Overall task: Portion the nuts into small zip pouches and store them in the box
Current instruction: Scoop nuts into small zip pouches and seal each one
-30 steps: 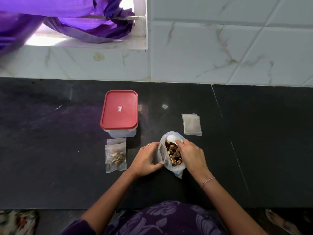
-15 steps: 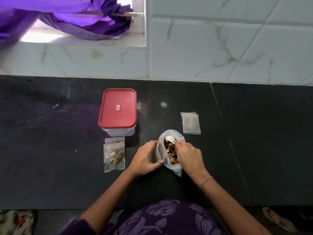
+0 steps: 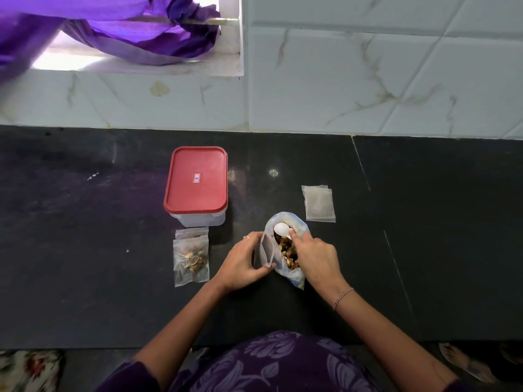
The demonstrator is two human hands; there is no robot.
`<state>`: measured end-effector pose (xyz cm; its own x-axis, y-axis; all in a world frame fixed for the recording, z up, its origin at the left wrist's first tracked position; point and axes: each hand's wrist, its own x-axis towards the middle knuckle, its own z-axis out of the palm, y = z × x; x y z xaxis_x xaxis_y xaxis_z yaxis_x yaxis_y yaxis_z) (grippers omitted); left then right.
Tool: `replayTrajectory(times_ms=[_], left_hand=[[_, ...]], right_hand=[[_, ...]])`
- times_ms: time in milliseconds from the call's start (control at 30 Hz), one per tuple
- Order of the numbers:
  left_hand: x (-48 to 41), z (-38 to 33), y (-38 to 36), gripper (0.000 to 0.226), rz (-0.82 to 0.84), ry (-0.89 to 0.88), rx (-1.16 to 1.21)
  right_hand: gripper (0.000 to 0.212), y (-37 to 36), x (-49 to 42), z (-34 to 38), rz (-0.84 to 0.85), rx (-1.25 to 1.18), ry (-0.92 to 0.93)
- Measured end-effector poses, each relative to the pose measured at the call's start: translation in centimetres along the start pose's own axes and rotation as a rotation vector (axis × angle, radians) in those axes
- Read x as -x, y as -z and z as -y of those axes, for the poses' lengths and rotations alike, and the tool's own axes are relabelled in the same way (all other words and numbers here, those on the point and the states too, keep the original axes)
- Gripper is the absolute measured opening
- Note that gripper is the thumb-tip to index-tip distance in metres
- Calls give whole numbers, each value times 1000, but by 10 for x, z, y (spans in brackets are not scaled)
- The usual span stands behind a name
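While right hand (image 3: pixel 314 256) hides spoon (image 3: pixel 281 230) handle, left hand (image 3: pixel 240 264) grips pouch (image 3: pixel 266 250)

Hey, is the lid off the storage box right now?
No, the red lid sits flat on top of the box, covering it fully.

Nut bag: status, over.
Left hand holds empty pouch open beside nut bag. Right hand grips white spoon in the bag. Box lid on; one filled pouch beside it.
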<state>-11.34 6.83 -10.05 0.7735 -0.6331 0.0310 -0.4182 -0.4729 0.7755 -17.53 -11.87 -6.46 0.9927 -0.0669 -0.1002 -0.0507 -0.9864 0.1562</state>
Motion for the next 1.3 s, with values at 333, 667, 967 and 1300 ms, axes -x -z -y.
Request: replayTrajectory(times_ms=[333, 667, 967, 1300], left_hand=[[0, -1, 1, 62, -14, -16, 29], [-4, 1, 1, 58, -63, -33, -3], [1, 2, 0, 58, -26, -30, -37], [0, -4, -14, 52, 17, 46, 106]], right_hand=[[29, 20, 2, -14, -36, -110, -30], [18, 6, 0, -11, -82, -243, -19], [19, 12, -8, -5, -21, -325, -133], [20, 14, -20, -21, 269, -969, -476]])
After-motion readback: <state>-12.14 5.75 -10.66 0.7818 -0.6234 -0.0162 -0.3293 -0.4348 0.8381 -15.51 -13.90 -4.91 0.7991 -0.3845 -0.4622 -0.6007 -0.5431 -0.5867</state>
